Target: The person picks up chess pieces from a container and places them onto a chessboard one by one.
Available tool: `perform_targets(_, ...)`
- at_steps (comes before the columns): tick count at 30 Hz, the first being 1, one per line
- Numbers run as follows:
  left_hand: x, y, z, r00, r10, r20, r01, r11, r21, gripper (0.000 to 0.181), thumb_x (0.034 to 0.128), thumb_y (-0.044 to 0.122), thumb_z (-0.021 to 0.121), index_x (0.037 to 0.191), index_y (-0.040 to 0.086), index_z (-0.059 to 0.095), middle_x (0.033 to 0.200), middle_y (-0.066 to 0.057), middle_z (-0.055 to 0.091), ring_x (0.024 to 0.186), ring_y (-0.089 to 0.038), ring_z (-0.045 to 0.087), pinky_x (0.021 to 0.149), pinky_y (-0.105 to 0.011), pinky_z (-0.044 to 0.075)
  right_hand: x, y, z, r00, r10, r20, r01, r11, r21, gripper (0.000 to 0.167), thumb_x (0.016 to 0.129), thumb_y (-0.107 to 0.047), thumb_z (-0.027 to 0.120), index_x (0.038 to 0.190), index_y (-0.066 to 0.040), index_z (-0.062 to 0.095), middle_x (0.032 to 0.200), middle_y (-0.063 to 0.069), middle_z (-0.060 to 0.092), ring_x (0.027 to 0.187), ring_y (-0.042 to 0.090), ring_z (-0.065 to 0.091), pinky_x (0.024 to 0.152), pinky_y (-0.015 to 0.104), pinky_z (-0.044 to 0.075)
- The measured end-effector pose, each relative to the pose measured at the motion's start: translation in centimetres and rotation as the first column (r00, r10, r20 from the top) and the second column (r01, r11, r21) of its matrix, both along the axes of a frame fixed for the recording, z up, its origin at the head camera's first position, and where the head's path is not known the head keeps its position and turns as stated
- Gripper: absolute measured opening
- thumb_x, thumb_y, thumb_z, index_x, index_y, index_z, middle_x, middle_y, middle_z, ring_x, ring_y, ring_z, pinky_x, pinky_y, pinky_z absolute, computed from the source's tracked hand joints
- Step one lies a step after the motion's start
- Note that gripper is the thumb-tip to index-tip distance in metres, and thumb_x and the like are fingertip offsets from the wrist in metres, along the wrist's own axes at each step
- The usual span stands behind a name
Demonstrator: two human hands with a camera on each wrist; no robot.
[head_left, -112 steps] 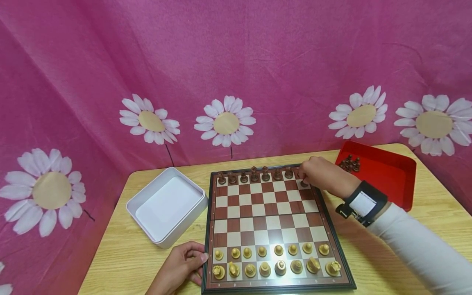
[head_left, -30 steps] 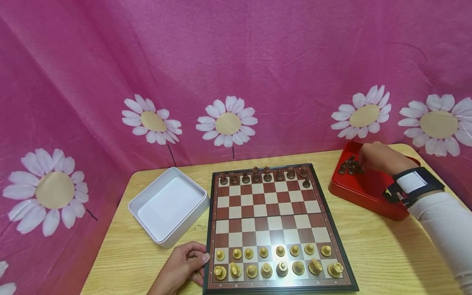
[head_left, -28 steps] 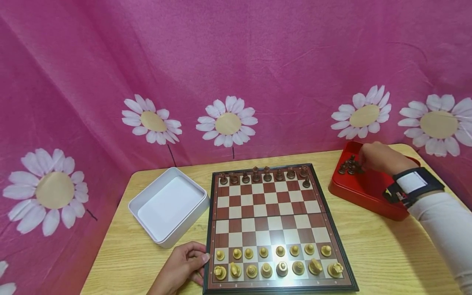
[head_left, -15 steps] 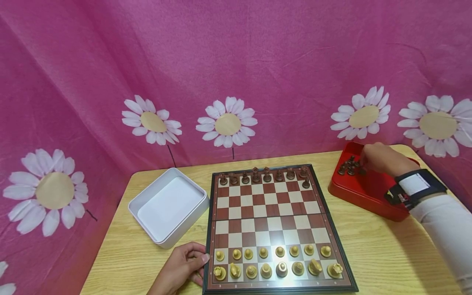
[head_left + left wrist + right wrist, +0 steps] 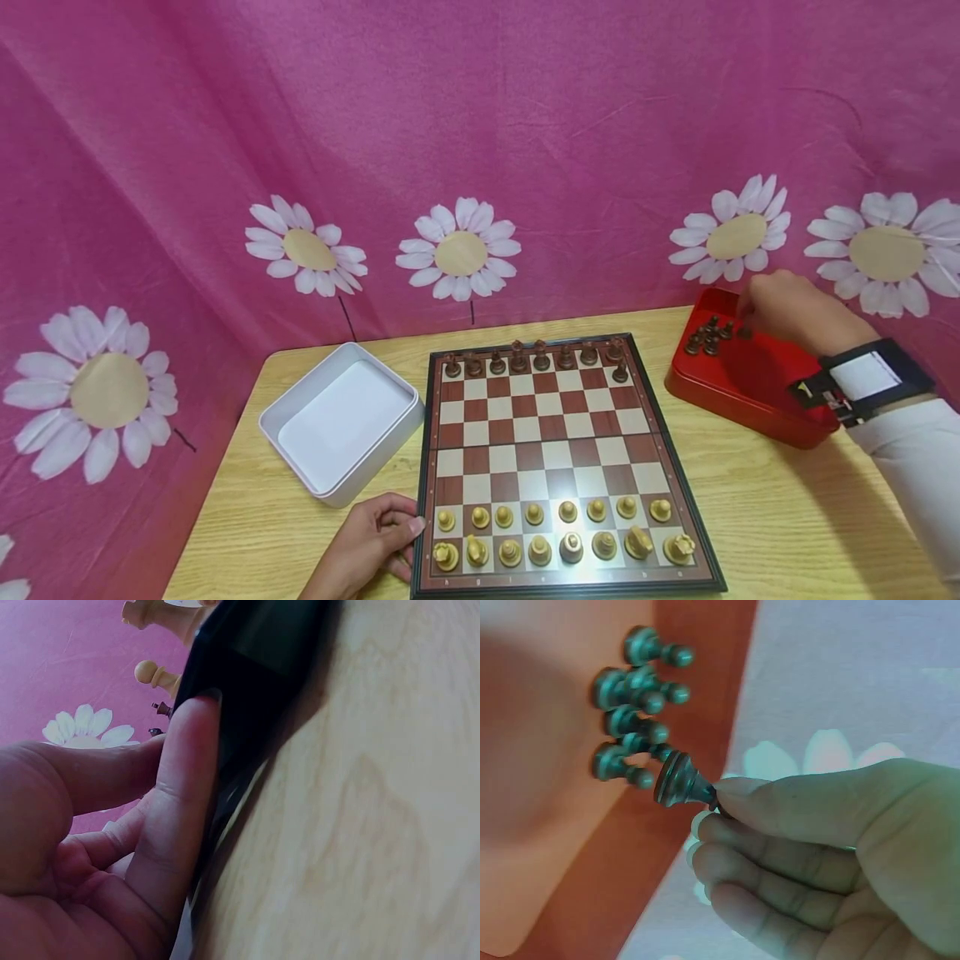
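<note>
In the head view my right hand is over the red tray, pinching a dark pawn by its head between thumb and fingertips. The right wrist view shows its base clear of the other dark pawns clustered in the tray. My left hand grips the left edge of the chessboard near its front corner. Dark back-row pieces line the board's far row, with one dark pawn before the far right piece. Light pieces and light pawns fill the two near rows.
A white tray stands left of the board, with nothing in it. Everything sits on a wooden table. Behind it hangs a pink cloth with daisies.
My right hand left the dark pawn on the board and went to the red tray. There it has taken another pawn and lifted it slightly. My left hand stays at the board's edge.
</note>
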State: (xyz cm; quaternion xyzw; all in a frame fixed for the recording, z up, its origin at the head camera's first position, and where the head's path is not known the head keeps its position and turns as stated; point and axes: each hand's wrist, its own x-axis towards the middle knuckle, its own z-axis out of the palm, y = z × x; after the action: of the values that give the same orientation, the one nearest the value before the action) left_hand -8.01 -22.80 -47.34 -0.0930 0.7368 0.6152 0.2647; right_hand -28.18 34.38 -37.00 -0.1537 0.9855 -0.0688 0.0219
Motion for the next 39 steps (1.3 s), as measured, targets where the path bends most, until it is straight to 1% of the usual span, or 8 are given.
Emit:
perform_targets(7,-0.1,0.1,-0.1,1.000,0.006,-0.004,-0.006,1.000,0.008,0.034,0.0990,0.011,0.069,0.123,-0.009,0.056,0.091,-0.006,0.068,0.069,-0.014,0.067,0.059,-0.031,0.064,0.5,-1.1,1.6,0.996,0.032,-0.078,-0.033,0.999,-0.012,0.010,0.082,0.000,0.080,0.091,0.004,0.080,0.074,0.012,0.074,0.065,0.021,0.060,0.062,0.042,0.059)
perform_targets(11,-0.2,0.2,-0.2,1.000,0.014,-0.010,-0.014,1.000,0.003,0.032,0.0985,0.009,0.069,0.122,-0.009,0.057,0.089,-0.006,0.067,0.068,-0.014,0.066,0.058,-0.031,0.064,0.9,-2.5,2.3,0.989,0.084,-0.119,-0.086,0.996,-0.004,0.008,0.082,0.000,0.081,0.090,0.001,0.079,0.074,0.011,0.073,0.066,0.022,0.061,0.063,0.045,0.059)
perform_targets(15,-0.3,0.2,-0.3,1.000,0.019,-0.008,-0.019,1.000,0.001,0.031,0.0982,0.009,0.069,0.122,-0.009,0.058,0.089,-0.006,0.066,0.067,-0.014,0.067,0.058,-0.031,0.064,1.6,-4.3,2.8,0.967,0.151,-0.207,-0.160,0.987,-0.026,0.006,0.080,0.000,0.083,0.083,-0.004,0.079,0.070,0.005,0.072,0.063,0.019,0.060,0.060,0.043,0.056)
perform_targets(20,-0.3,0.2,-0.3,1.000,0.021,-0.009,-0.021,1.000,0.016,0.031,0.0981,0.009,0.069,0.121,-0.009,0.058,0.090,-0.006,0.067,0.067,-0.014,0.068,0.058,-0.032,0.064,2.5,-6.6,3.4,0.935,0.187,-0.300,-0.216,0.974,-0.067,0.011,0.077,0.001,0.087,0.080,-0.004,0.077,0.065,0.001,0.067,0.061,0.016,0.057,0.057,0.036,0.052)
perform_targets(27,-0.2,0.3,-0.2,1.000,0.025,-0.011,-0.024,0.999,0.025,0.031,0.0980,0.008,0.069,0.121,-0.009,0.058,0.090,-0.006,0.066,0.067,-0.014,0.068,0.058,-0.031,0.064,3.0,-9.5,3.8,0.940,0.231,-0.251,-0.256,0.964,-0.075,0.007,0.082,0.000,0.083,0.082,-0.005,0.078,0.068,0.001,0.071,0.049,0.008,0.056,0.053,0.028,0.053)
perform_targets(31,-0.1,0.3,-0.2,1.000,0.024,-0.009,-0.024,1.000,0.019,0.031,0.0980,0.008,0.069,0.121,-0.009,0.058,0.091,-0.006,0.067,0.068,-0.014,0.067,0.059,-0.031,0.064,3.4,-11.1,3.7,0.948,0.239,-0.209,-0.264,0.959,-0.100,0.008,0.082,0.000,0.084,0.087,-0.004,0.080,0.074,0.004,0.073,0.057,0.011,0.061,0.057,0.030,0.059)
perform_targets(35,0.0,0.2,-0.1,1.000,0.015,-0.004,-0.015,1.000,0.015,0.031,0.0982,0.009,0.069,0.122,-0.008,0.057,0.091,-0.006,0.067,0.068,-0.014,0.067,0.058,-0.031,0.064,3.5,-12.6,3.3,0.942,0.276,-0.189,-0.296,0.951,-0.092,0.009,0.081,0.001,0.084,0.087,-0.005,0.081,0.077,0.004,0.074,0.068,0.016,0.065,0.068,0.039,0.063)
perform_targets(39,0.1,0.2,-0.1,1.000,0.008,-0.001,-0.008,1.000,0.018,0.032,0.0988,0.010,0.069,0.122,-0.008,0.056,0.091,-0.006,0.068,0.068,-0.014,0.068,0.059,-0.031,0.064,3.7,-14.1,2.5,0.934,0.313,-0.173,-0.331,0.939,-0.089,0.008,0.082,-0.001,0.084,0.086,-0.007,0.082,0.077,0.002,0.075,0.067,0.014,0.064,0.067,0.037,0.063)
